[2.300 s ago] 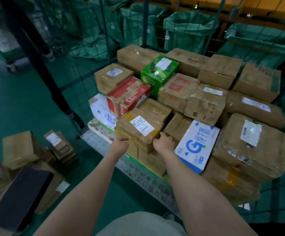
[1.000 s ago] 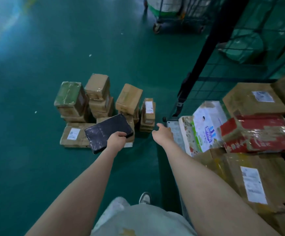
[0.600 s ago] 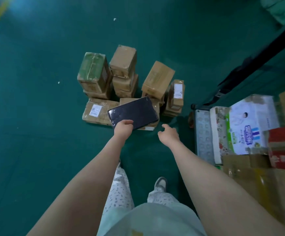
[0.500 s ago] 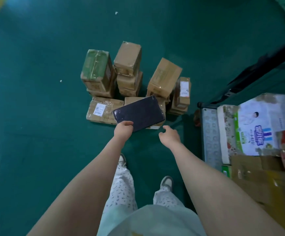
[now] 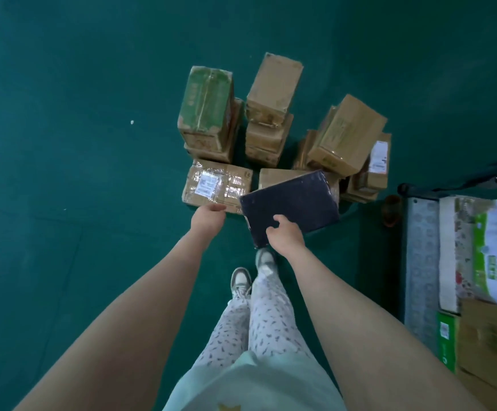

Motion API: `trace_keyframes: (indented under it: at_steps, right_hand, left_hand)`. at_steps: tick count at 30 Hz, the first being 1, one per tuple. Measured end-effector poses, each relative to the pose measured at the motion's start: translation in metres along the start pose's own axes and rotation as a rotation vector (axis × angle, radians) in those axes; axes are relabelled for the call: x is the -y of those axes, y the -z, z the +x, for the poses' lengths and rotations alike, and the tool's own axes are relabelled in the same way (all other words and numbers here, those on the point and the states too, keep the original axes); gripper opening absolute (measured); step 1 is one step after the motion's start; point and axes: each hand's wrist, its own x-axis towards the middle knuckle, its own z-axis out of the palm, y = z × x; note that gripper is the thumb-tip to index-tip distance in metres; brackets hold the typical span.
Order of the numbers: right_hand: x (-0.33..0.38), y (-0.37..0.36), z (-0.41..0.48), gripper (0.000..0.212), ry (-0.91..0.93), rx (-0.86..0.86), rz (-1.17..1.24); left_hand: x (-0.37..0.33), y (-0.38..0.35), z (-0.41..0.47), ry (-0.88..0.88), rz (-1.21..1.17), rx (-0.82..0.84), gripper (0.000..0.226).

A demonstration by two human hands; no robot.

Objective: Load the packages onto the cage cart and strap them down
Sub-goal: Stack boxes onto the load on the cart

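Right grip (image 5: 284, 234) is clamped on the near corner of the black flat pkg (image 5: 294, 203), one digit over the top face and the rest hidden under it. The pkg hangs tilted over the floor pile, seemingly lifted off it. Left grip (image 5: 207, 221) reaches down to the near edge of the taped flat box (image 5: 216, 185) w/ the white label. Its fingers are hidden behind the back of the hand, so whether it's apart or closed on that box can't be told. The other pkgs sit on the green floor (image 5: 78, 173) just beyond: a green-topped box (image 5: 207, 99) stacked on another, plain brown cartons beside it, and a tilted one further right. The cage cart (image 5: 421, 262) is at the right edge, part loaded w/ a white-and-green pack (image 5: 496, 253) and cartons. Step in hand, as a judgement: take a 2nd pkg w/ the left before turning to the cart. To do it well, the person should get fingers under the taped box's near edge, not pinch the slick tape on top, and lift it flat. A one-corner hold lets the black pkg swing or slip, so the right should move to a fuller mid-edge hold if it sags. On the cart, flat pkgs prob. go best into gaps or against a side, so a strap bears evenly later. W/ this many pkgs on the floor, strapping looks a long way off.
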Motion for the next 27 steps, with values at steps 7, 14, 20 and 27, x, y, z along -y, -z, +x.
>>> trace_keyframes:
  at_steps: [7,14,20,27]
  right_hand:
    - [0.067,-0.007,0.082,0.046,0.012,0.063,0.018]
    - [0.097,-0.056,0.190,0.047,-0.014,0.104,0.025]
    - [0.092,-0.126,0.271,0.047,-0.096,0.114,0.088]
    - [0.064,-0.203,0.377,0.040,-0.208,0.008,0.078]
  left_hand:
    - [-0.039,0.033,0.090,0.007,-0.038,-0.058,0.035]
    - [-0.014,0.015,0.193,0.106,-0.121,-0.060,0.035]
    - [0.032,0.004,0.277,0.158,-0.154,-0.062,0.035]
    - [0.100,-0.004,0.389,0.195,-0.106,-0.069,0.038]
